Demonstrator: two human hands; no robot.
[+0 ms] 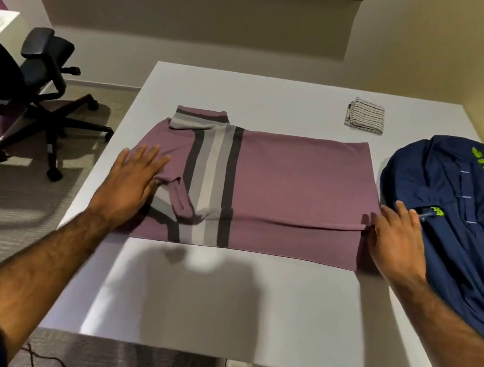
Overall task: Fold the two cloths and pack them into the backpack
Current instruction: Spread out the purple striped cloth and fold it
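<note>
A mauve shirt [290,183] with grey and dark stripes lies partly folded across the middle of the white table [218,303], its sleeves tucked in at the left. My left hand [133,178] rests flat and spread on the shirt's left end. My right hand [397,234] presses flat at the shirt's right edge, next to the folded hem. A small striped white cloth [365,116], folded into a square, sits at the far right of the table. The navy backpack [456,230] with green lettering lies on the table's right side, touching my right hand.
A black office chair [47,90] stands on the floor to the left of the table. A wall and ledge run behind the table's far edge. The table's near part shows my shadow.
</note>
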